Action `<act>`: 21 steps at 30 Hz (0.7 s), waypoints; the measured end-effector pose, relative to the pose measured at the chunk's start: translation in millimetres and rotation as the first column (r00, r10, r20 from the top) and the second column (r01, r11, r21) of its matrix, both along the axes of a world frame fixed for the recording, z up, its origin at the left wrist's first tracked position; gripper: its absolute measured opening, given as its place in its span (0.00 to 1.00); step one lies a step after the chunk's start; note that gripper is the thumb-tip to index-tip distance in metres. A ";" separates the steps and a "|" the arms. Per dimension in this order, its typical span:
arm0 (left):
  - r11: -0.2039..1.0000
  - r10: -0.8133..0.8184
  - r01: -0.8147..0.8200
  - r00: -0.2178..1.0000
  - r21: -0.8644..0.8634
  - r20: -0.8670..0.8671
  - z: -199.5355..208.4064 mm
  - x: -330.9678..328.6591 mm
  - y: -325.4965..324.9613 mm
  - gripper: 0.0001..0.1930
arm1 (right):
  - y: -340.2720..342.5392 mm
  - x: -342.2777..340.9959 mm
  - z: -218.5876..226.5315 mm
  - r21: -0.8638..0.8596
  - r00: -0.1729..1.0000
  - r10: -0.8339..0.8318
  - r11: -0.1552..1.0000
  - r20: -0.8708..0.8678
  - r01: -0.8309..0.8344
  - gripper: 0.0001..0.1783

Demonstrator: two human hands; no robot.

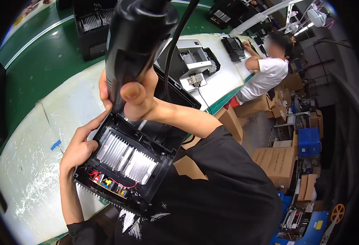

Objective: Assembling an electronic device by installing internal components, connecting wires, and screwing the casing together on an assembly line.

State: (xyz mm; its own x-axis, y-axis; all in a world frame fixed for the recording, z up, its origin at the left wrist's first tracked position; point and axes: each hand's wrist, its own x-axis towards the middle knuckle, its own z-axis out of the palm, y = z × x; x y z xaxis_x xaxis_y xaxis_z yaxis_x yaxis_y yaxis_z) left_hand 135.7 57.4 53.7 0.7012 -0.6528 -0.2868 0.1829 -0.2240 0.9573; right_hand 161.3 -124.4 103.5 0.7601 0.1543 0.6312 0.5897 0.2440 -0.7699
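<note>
My right hand (140, 96) is wrapped around a black electric screwdriver (136, 45), which points down at the far end of an open black housing (169, 161). The screwdriver's tip is hidden behind the hand and tool body. Two ribbed silver heat sinks (122, 153) lie inside the housing. At its near end sits a circuit board (112, 185) with red wires and small coloured parts. My left hand (80, 147) grips the housing's left edge, thumb over the rim and index finger stretched along the side toward the screwdriver.
A white worktable (28, 155) under clear plastic film curves to the left, with a blue tape piece (55, 145) on it. A grey-and-black machine (193, 61) stands beyond the housing. Further right, a person (267, 67) works at the bench. Cardboard boxes (275, 163) and a blue bin (309, 141) fill the right side.
</note>
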 end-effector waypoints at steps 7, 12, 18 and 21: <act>1.000 0.015 -0.015 1.000 0.003 0.012 -1.8 1.9 3.4 0.43 | 9.3 3.9 -3.7 0.116 0.998 0.047 0.992 0.029 -0.050 0.36; 0.999 0.001 -0.001 1.000 0.032 0.004 0.4 2.9 3.8 0.43 | 8.2 4.1 -8.5 0.088 0.993 0.080 0.992 0.081 -0.087 0.35; 0.997 -0.076 0.077 0.985 0.002 0.156 -0.2 7.5 2.2 0.46 | -1.6 4.8 27.6 0.136 0.997 0.035 0.990 0.068 -0.044 0.39; 0.992 -0.120 0.112 0.974 0.052 0.190 3.7 13.5 -0.2 0.49 | -36.2 -2.7 63.4 0.181 0.991 -0.123 0.977 0.061 0.110 0.46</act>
